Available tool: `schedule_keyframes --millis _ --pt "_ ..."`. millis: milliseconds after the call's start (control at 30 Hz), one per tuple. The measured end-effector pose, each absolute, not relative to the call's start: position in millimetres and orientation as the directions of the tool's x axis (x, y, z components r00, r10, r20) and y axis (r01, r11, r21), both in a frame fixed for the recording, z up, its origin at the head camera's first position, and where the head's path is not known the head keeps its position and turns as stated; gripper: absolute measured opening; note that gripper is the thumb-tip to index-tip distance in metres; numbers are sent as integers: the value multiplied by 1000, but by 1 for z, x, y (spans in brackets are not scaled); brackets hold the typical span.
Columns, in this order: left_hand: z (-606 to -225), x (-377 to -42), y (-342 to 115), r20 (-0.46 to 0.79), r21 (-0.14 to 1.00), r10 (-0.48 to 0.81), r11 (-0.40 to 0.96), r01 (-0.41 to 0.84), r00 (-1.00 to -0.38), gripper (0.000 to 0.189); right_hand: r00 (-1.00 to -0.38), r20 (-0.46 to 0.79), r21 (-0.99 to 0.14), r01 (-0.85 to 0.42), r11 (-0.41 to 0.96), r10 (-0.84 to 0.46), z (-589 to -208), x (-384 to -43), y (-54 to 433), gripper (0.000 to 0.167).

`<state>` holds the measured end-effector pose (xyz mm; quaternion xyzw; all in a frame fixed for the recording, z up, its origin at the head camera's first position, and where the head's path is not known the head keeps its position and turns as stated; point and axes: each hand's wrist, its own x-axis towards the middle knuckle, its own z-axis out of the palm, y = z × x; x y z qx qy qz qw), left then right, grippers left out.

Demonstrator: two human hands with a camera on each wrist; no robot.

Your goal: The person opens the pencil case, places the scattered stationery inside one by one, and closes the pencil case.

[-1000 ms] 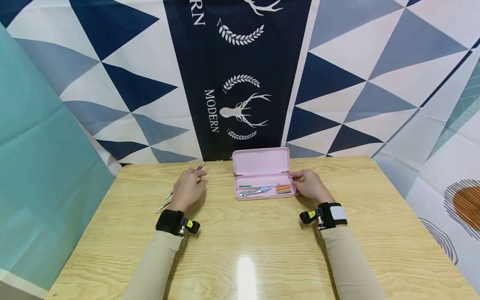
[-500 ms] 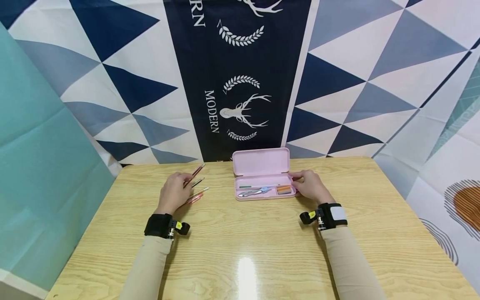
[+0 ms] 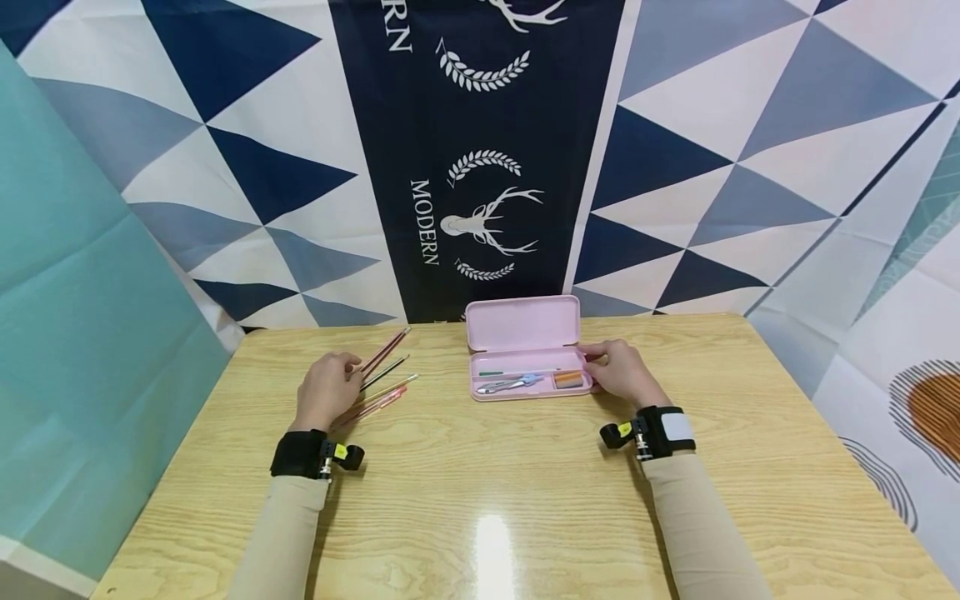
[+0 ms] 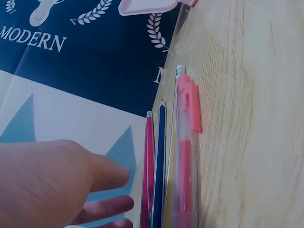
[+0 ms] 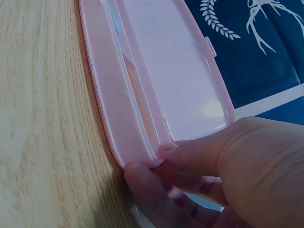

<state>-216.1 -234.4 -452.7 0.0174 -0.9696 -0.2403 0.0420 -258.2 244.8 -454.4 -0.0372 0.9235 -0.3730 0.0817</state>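
An open pink pencil case [image 3: 522, 324] stands at the table's back, its lid raised. My right hand [image 3: 621, 372] pinches its right end, thumb [image 5: 190, 154] on the inner corner and a finger on the outer wall in the right wrist view. Inside lie a blue-and-silver compass [image 3: 517, 383], a green-tipped slim stick [image 3: 491, 373] and an orange-and-grey block [image 3: 567, 380]. Left of the case, several pencils [image 4: 159, 156] and a clear pink pen [image 4: 186, 156] lie side by side. My left hand [image 3: 327, 390] is beside them, fingers apart from them in the left wrist view.
The wooden table [image 3: 480, 467] meets a patterned cloth backdrop [image 3: 495, 167] just behind the case. A teal sheet [image 3: 97, 317] borders the left side. A white patterned cloth [image 3: 885, 400] hangs along the right edge.
My left hand has drawn back to the left, off the pencils, and more of them and the pink pen now show. My right hand has stayed on the case.
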Motion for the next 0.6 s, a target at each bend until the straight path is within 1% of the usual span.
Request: schedule_keyframes --millis 100,233,600 --pt "-449 -211 -234 61 453 -82 890 -45 -995 35 -985 -107 -703 -23 711 -137 -455 -259 245 42" --pt "-450 -212 -235 77 451 -106 890 -60 -991 34 -986 -89 -711 -38 702 -143 -456 -259 245 42" --pt "-455 -215 -231 93 498 -156 862 -90 -983 34 -985 -87 -706 -43 707 -147 -454 -256 245 42"
